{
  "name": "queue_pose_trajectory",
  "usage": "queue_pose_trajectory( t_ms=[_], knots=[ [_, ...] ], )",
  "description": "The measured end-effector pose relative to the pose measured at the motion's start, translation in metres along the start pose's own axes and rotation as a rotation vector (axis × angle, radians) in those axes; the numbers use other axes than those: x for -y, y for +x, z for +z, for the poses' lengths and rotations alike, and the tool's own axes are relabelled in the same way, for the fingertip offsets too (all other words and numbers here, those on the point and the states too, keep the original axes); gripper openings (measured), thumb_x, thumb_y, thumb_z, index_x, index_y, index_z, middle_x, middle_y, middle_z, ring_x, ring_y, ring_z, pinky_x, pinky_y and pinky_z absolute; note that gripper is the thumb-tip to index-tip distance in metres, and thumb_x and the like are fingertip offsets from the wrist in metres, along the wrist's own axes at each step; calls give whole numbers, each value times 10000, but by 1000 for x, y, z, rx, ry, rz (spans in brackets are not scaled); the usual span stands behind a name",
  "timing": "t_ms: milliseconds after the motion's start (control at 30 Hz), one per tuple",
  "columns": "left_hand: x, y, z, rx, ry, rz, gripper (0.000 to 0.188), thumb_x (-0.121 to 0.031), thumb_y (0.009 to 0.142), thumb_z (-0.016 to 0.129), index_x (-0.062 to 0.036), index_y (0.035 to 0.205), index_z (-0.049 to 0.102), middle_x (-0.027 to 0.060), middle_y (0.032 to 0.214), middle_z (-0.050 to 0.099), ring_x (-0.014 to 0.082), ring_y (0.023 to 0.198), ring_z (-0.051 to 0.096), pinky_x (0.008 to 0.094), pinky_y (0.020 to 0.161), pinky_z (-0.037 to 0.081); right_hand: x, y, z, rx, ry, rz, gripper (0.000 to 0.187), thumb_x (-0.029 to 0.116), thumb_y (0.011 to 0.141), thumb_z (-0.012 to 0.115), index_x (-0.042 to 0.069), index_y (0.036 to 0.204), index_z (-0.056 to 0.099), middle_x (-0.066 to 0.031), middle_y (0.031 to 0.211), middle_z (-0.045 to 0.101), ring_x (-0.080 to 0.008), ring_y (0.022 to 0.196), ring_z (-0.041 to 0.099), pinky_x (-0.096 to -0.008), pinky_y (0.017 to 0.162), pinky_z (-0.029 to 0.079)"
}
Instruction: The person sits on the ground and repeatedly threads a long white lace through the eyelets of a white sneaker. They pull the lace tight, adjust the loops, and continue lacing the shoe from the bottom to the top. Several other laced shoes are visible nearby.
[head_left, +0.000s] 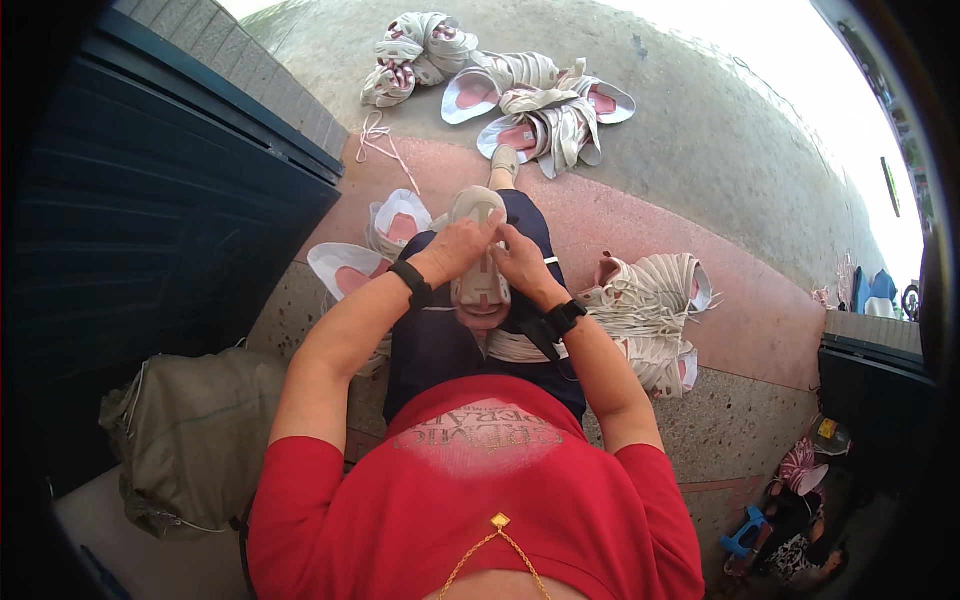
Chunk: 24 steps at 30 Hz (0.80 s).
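A cream sneaker [478, 285] rests on my lap, toe pointing away from me. My left hand [458, 250] grips its upper near the tongue. My right hand [518, 262] pinches the same sneaker from the right side, fingers closed at the lace area. Both wrists wear black bands. A loose white lace [378, 140] lies on the pavement ahead to the left.
Several cream sneakers with pink insides lie in a pile [520, 100] ahead, a pair [375, 245] at my left knee, more [655, 310] at my right. A dark blue shutter [150, 200] stands left. An olive sack [195, 430] sits by my left elbow.
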<state>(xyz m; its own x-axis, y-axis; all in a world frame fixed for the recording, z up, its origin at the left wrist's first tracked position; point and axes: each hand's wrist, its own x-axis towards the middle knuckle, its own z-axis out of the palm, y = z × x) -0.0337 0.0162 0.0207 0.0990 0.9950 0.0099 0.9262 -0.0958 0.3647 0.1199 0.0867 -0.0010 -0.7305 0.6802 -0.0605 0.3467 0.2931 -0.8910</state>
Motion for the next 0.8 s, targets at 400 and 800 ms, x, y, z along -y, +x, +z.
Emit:
queue_pose_trajectory(
  t_ms=[400, 800],
  knots=[
    [5, -14, 5, 27, -179, -400, 206, -159, 811, 597, 38, 871, 597, 237, 841, 628, 384, 843, 617, 437, 720, 485, -16, -22, -6, 103, -90, 16, 371, 127, 803, 573, -23, 1141, 541, -208, 1116, 558, -321, 1055, 545, -368, 891, 447],
    [177, -151, -150, -481, 525, -909, 260, -222, 899, 423, 4, 856, 545, 224, 850, 636, 400, 789, 629, 493, 681, 502, -25, -106, -192, -161, 425, 314, 245, 186, 844, 662, 8, 1013, 655, 43, 714, 576, -21, 576, 479, -190, 532, 411]
  ],
)
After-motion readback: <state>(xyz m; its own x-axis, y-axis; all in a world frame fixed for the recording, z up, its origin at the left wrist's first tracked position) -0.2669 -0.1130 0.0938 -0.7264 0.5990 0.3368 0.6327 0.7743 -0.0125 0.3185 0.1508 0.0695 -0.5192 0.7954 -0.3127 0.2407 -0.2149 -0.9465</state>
